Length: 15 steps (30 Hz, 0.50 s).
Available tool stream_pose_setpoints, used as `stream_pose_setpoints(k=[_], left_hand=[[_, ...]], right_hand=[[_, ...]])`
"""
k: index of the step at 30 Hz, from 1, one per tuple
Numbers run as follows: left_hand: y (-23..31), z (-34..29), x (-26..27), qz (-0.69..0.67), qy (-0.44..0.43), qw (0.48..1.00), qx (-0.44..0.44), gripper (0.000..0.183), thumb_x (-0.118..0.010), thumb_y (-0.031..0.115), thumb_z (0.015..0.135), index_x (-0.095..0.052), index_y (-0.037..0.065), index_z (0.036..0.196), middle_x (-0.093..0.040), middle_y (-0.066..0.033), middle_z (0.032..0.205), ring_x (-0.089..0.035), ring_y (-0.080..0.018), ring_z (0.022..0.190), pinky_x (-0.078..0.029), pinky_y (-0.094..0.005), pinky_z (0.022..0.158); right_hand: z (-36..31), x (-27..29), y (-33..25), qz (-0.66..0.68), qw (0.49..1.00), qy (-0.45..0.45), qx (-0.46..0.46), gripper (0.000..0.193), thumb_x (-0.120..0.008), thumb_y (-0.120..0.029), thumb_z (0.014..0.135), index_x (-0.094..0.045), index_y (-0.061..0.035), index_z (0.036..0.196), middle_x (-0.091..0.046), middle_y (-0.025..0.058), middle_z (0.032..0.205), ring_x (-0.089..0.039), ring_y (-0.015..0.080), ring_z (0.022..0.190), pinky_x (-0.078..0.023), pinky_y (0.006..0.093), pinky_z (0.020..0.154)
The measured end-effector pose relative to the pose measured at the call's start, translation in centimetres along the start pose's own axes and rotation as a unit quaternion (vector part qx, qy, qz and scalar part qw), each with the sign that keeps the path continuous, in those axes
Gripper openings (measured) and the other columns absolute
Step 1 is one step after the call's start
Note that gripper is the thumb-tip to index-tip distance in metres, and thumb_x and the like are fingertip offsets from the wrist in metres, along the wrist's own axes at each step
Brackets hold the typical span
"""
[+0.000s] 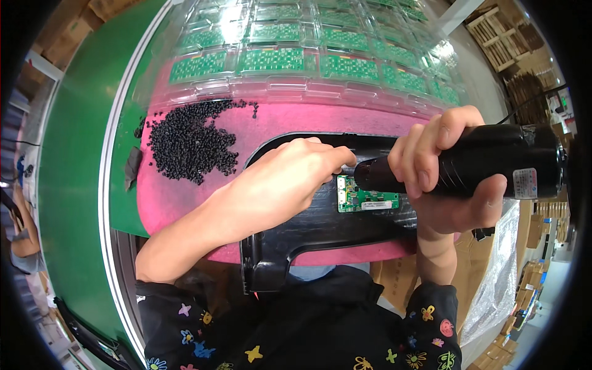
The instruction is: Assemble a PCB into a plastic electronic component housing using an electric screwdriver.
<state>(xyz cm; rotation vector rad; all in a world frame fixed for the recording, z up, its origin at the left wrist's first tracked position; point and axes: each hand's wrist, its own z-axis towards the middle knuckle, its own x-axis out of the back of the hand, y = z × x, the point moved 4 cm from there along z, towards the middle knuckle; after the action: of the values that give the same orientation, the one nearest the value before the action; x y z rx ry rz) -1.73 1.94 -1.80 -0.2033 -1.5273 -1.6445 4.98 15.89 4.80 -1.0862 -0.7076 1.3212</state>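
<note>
My right hand [435, 163] is wrapped round a thick black electric screwdriver [515, 154], held nearly level. Its tapered nose points left, over the upper part of a small green circuit board [364, 203] with white connectors and a white label. The board lies in a long, curved black plastic housing [320, 225]. Over the housing reaches my left hand [287, 179], its fingers pinched together by the board's upper left corner, close to the screwdriver's nose. Whatever is between those fingertips is too small to make out. The screwdriver's nose hides part of the board.
A pile of small black screws [191, 142] lies on the pink mat [283, 120] at the left. Clear plastic trays [296, 89] of green circuit boards stand behind. A green surface [77, 172] with a white edge strip runs along the left. Cardboard and bubble wrap [496, 271] are at the right.
</note>
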Motion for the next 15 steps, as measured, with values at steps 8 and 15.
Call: stream_pose_setpoints(k=[8,15], left_hand=[[0.6,0.0,1.0,-0.025,0.028,0.999,0.015,0.023,-0.064,0.003,0.083,-0.063,0.0,0.105,-0.064,-0.0195,0.083,-0.063,-0.0371,0.085,-0.049,-0.0441,0.074],[1.0,0.2,1.4,0.023,0.026,0.999,0.039,0.022,-0.064,0.005,0.084,-0.062,0.0,0.105,-0.063,-0.0191,0.085,-0.062,-0.0382,0.083,-0.049,-0.0445,0.071]], right_hand=[[0.7,-1.0,0.6,-0.031,0.999,0.002,-0.016,0.062,-0.058,-0.064,0.084,-0.044,-0.0044,0.092,-0.045,-0.0011,0.059,-0.04,0.0088,0.045,-0.037,0.0249,0.047],[1.5,-0.8,1.0,-0.122,0.99,-0.072,-0.026,0.061,-0.057,-0.063,0.084,-0.045,-0.0041,0.094,-0.042,-0.0024,0.058,-0.038,0.0085,0.046,-0.035,0.0249,0.047]])
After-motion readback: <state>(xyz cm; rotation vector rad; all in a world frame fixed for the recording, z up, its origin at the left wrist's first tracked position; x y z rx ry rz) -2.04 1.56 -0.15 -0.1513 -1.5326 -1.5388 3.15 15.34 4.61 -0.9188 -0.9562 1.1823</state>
